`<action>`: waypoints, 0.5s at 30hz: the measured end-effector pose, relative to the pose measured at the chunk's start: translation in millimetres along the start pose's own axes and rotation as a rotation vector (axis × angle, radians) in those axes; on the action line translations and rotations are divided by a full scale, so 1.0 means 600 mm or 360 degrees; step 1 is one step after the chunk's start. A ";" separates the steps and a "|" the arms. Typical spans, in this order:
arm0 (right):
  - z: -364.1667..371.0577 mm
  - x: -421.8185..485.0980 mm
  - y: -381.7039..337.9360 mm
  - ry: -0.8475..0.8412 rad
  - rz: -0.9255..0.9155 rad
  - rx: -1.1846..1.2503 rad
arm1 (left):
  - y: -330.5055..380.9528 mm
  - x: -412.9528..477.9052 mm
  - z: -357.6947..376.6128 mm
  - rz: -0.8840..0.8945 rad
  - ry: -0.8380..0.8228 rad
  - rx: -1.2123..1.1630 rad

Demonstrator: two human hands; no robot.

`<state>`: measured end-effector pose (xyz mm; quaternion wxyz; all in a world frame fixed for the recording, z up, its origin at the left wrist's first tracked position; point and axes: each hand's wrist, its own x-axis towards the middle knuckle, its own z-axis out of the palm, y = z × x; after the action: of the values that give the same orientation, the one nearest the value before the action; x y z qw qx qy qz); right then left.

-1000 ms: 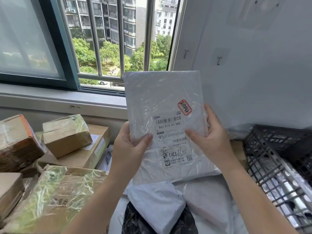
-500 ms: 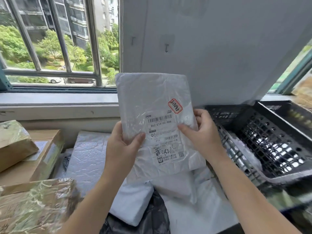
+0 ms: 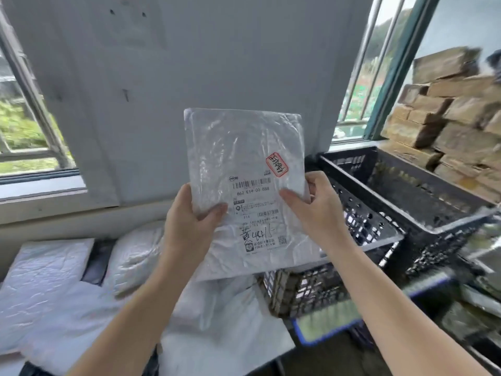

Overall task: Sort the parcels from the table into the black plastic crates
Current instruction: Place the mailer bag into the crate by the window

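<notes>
The fingers of the left hand [image 3: 189, 229] are curled round the lower left edge of a flat white parcel [image 3: 244, 147]. The thumb presses on its front and the rest are hidden behind it. The right hand [image 3: 320, 213] pinches the right edge at about the same height, with the thumb on the front just beside the shipping label [image 3: 254, 210] and the other fingers wrapped behind. Both grips are clamped on the parcel, which stands upright in the air between them, printed face toward the camera and top well above the hands. A red-bordered sticker [image 3: 276, 164] sits at the label's upper right (the handwriting under the barcodes shows clearly, the small print does not). Behind and to the right of the right hand stand two black crates. The near crate [image 3: 366, 234] is partly hidden by the parcel's corner, and the far crate [image 3: 423, 191] is beside it, under the window. Below the left arm, more white parcels [image 3: 46, 275] lie on the tabletop [image 3: 238, 356]. Brown cardboard boxes [image 3: 455, 118] are stacked at far right, blurred.
</notes>
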<state>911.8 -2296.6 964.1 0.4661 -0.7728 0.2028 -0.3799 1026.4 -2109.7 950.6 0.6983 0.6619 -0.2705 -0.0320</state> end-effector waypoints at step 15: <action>-0.351 0.198 0.160 0.0328 0.0172 -0.0145 | 0.020 0.097 0.426 0.0049 -0.0418 0.0043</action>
<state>827.2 -2541.7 985.6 0.4271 -0.7380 0.3081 -0.4219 965.0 -2363.8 975.5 0.6483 0.6571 -0.3702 -0.1040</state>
